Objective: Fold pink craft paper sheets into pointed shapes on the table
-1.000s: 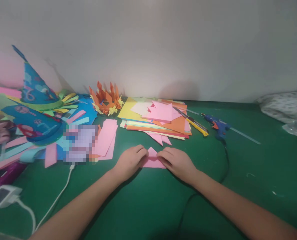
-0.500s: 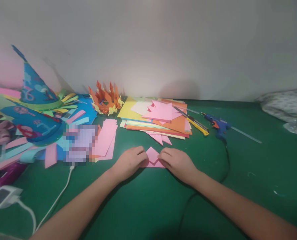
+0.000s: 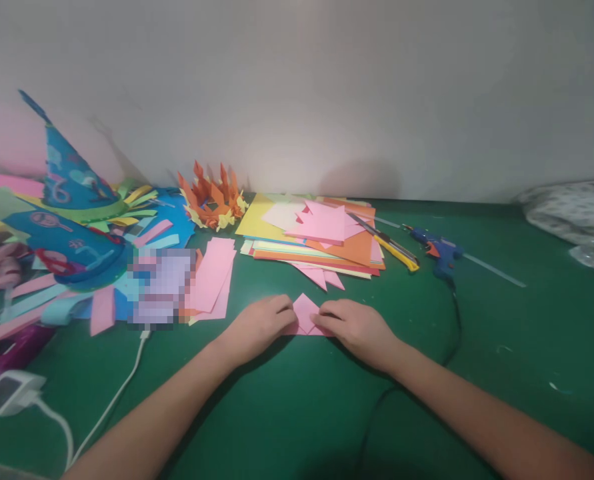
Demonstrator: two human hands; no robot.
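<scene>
A small piece of folded pink paper (image 3: 305, 313) lies on the green tabletop (image 3: 277, 407), its diamond-shaped flap pointing away from me. My left hand (image 3: 261, 327) grips the paper's left side, the fingers curled together. On the other side, my right hand (image 3: 357, 331) is closed on the right part, with its fingertips pressed at the flap's right edge. Both hands hide the outer ends of the paper. Just beyond it, pink pointed scraps (image 3: 319, 275) stick out from under a stack of coloured paper (image 3: 321, 250).
Left of my hands are pink strips (image 3: 214, 280), a blurred-out phone (image 3: 161, 287) on a white cable (image 3: 135, 367), and blue party hats (image 3: 79, 177). An orange paper crown (image 3: 215, 200) stands behind. To the right lie a yellow utility knife (image 3: 397, 253) and a blue glue gun (image 3: 441, 255).
My right fingertips have shifted slightly left and down over the flap's edge. The flap's lower tip now sits a little nearer the paper's front edge.
</scene>
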